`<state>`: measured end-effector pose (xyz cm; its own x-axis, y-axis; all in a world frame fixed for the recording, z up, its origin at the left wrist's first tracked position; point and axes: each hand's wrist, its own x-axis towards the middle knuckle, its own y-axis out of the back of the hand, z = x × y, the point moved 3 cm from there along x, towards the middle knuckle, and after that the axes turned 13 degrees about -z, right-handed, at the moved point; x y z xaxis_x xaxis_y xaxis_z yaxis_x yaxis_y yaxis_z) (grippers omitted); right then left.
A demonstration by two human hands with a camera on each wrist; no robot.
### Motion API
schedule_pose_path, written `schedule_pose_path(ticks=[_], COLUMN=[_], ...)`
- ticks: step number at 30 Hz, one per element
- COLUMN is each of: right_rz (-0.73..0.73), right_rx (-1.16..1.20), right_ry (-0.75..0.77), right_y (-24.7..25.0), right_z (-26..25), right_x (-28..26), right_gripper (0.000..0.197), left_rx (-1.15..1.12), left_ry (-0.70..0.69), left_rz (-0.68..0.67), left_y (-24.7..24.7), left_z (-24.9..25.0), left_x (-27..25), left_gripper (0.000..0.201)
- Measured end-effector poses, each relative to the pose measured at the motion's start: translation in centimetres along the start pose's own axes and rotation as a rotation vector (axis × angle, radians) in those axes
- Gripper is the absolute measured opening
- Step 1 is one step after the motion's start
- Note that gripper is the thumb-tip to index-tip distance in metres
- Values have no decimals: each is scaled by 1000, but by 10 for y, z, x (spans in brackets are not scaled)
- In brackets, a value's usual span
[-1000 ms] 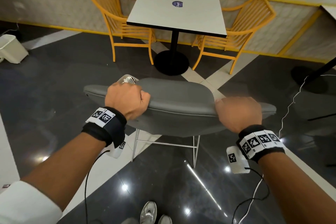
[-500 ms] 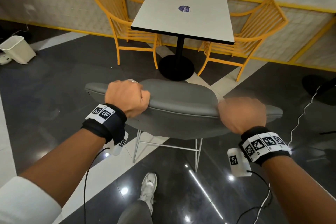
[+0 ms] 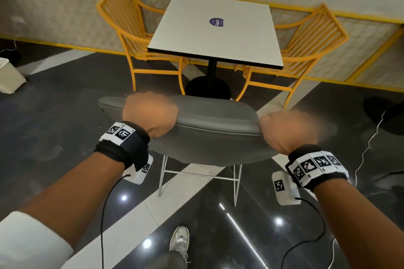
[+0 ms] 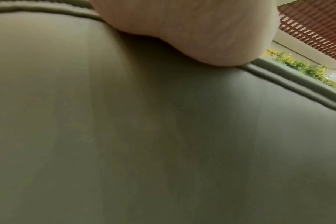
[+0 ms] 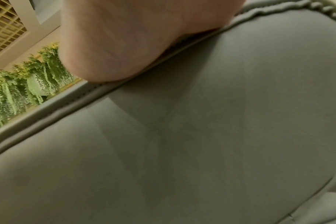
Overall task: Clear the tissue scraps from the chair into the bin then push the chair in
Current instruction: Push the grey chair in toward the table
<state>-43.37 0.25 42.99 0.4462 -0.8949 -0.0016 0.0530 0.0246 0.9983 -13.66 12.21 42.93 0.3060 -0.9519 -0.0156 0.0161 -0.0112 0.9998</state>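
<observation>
Hands are gripping the top edge of a grey padded chair (image 3: 209,124) from behind, one near each end of its curved backrest. The left hand (image 3: 149,113) is curling its fingers over the rim toward the left side, and the right hand (image 3: 288,131) is doing the same toward the right, so the chair can be steered squarely and is less likely to swing to one side. Both wrist views are filled with the grey upholstery of the backrest, each with the heel of a palm pressing against the piped seam at the top, which suggests the grip is firm and the push is coming through the palms.

The chair is standing on a glossy dark floor, facing a white square table (image 3: 216,30) on a black pedestal. It is near the table but not yet tucked under it. Two yellow slatted chairs, the left yellow chair (image 3: 126,28) and the right yellow chair (image 3: 306,46), are sitting on either side of that table, leaving the near side free for the grey one.

A pale bin (image 3: 9,76) is standing at the far left edge of the floor, well apart from the chair. The seat is hidden behind the backrest, so I cannot tell whether any tissue scraps remain on it. The person's shoe (image 3: 180,240) is stepping forward beneath the arms, which fits the pushing-in step being the one in hand.
</observation>
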Motion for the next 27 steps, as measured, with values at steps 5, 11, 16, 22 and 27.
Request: schedule_pose_path(ticks=[5, 11, 16, 22, 27], right_rz=[20, 9, 15, 15, 18], right_rx=[11, -4, 2, 25, 24], right_ry=[-10, -48, -50, -47, -49], right_y=[1, 4, 2, 4, 5], right_z=[-5, -10, -10, -9, -6], right_x=[55, 121, 174, 231, 275], right_gripper=[49, 49, 49, 49, 48], left_rx=[0, 5, -15, -24, -10], left_ry=[9, -8, 0, -3, -5], left_rz=[-35, -34, -26, -4, 35], left_y=[1, 4, 4, 5, 3], left_z=[-14, -23, -33, -41, -46], left_x=[58, 125, 177, 238, 283], left_gripper=[42, 43, 43, 42, 45])
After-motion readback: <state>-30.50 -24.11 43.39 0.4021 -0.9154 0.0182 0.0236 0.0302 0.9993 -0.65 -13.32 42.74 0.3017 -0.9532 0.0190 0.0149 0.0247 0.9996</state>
